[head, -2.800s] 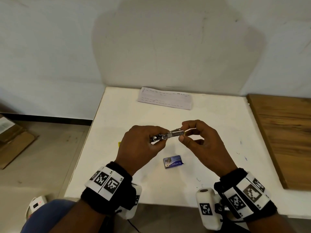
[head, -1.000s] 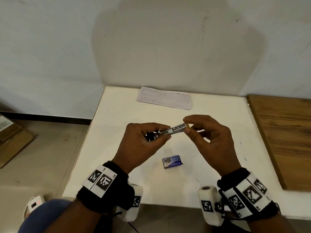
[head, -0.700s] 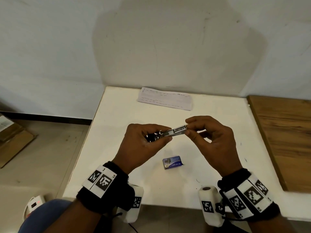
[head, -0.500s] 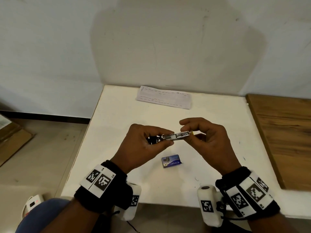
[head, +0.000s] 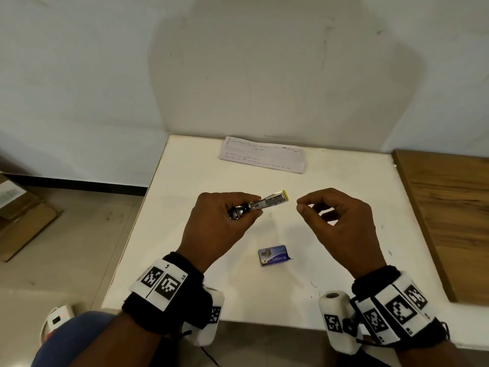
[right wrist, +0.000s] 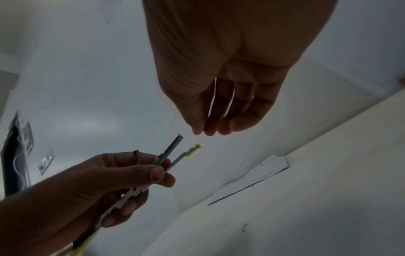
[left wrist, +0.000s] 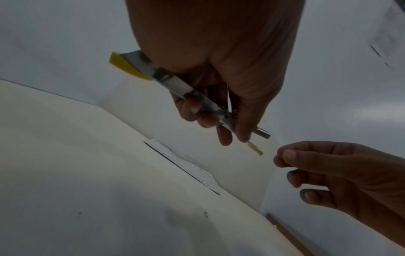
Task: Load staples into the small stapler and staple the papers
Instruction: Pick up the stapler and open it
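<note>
Nearest to the camera, the two wrists were seen with black bands and white marker blocks, at the near edge of the white table (head: pixel 185 260). A little farther, a small blue staple box (head: pixel 273 255) lay flat on the table, between the two forearms.

Above the table, the small stapler (head: pixel 260 205) was held in the left hand (head: pixel 219 229). It was gripped between the thumb and the curled fingers, as was shown in the left wrist view, where the stapler (left wrist: pixel 175 83) passed under the palm of the left hand (left wrist: pixel 219 60). The metal parts of the stapler were spread apart at the front, and its yellow tip pointed to the right hand (head: pixel 341 223). In the right wrist view the stapler (right wrist: pixel 168 155) was seen with separated metal arms, one of them ending in yellow.

The right hand was kept just beside the stapler tip, not touching it. Its thumb and fingers were curled and brought together; whether something very small was pinched there could not be told. A loose staple (head: pixel 271 214) lay on the table below the stapler.

At the far edge of the table, near the wall, the papers (head: pixel 262 158) were lying flat. A wooden surface (head: pixel 449 221) was placed beside the table on the right.
</note>
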